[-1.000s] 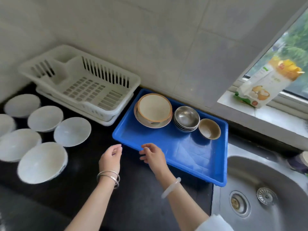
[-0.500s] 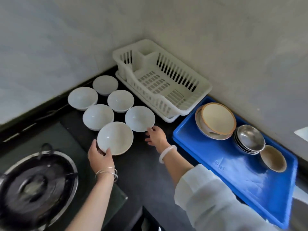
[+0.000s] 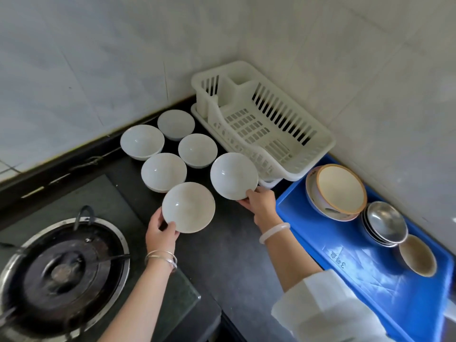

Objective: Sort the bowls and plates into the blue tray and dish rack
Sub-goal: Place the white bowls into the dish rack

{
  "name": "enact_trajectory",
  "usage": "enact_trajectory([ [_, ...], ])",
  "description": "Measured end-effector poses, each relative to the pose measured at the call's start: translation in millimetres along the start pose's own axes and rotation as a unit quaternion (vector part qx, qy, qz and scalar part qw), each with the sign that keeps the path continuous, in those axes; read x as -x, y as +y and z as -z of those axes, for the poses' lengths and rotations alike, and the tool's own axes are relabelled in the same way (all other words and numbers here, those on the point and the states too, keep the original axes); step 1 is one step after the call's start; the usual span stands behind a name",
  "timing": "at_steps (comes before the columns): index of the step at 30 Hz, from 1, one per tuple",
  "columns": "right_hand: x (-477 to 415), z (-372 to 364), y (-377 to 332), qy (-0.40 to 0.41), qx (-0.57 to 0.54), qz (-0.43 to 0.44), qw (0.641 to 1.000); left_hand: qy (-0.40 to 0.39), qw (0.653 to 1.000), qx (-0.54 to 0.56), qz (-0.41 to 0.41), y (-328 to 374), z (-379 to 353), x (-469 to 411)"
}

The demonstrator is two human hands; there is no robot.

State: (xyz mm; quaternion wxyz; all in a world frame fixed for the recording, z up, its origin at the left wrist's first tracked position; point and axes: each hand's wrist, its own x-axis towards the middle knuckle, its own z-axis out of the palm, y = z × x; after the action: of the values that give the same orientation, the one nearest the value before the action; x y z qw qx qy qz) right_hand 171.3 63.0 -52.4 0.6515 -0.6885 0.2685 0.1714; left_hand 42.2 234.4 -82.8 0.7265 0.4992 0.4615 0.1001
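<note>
Hands moved off from by the blue tray (image 3: 318,245). Right hand (image 3: 261,202) now grips the rack-side white bowl (image 3: 233,175), tilted up; left hand (image 3: 160,233) grips the nearest white bowl (image 3: 188,207).

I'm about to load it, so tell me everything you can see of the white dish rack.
The white dish rack looks like plastic: a rectangular basket with slotted walls, a grid floor and a walled compartment at one end. It stands upright on a matching drip tray in the wall corner, nothing visible inside. Its near corner is beside the blue tray; the white bowl in the right hand overlaps its front edge, contact unclear.
</note>
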Motion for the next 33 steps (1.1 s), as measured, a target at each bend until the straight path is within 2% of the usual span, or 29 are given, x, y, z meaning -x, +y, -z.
enact_trajectory([
  [7,38.0,-6.5,-20.0,-0.054,0.143,0.076,0.985,-0.046,0.998,0.01,0.028,-1.1,7.2,-8.1],
  [12,50.1,-27.6,-13.9,-0.088,0.248,0.033,0.964,-0.056,0.995,0.029,0.081,8.4,12.2,-12.2],
  [16,53.6,-37.2,-5.9,-0.075,0.301,0.041,0.95,-0.06,0.994,0.03,0.089,10.2,15.9,-12.2],
  [33,44.9,-45.7,14.3,-0.077,0.371,-0.002,0.925,-0.085,0.992,-0.034,0.082,8.7,15.1,-23.5],
])
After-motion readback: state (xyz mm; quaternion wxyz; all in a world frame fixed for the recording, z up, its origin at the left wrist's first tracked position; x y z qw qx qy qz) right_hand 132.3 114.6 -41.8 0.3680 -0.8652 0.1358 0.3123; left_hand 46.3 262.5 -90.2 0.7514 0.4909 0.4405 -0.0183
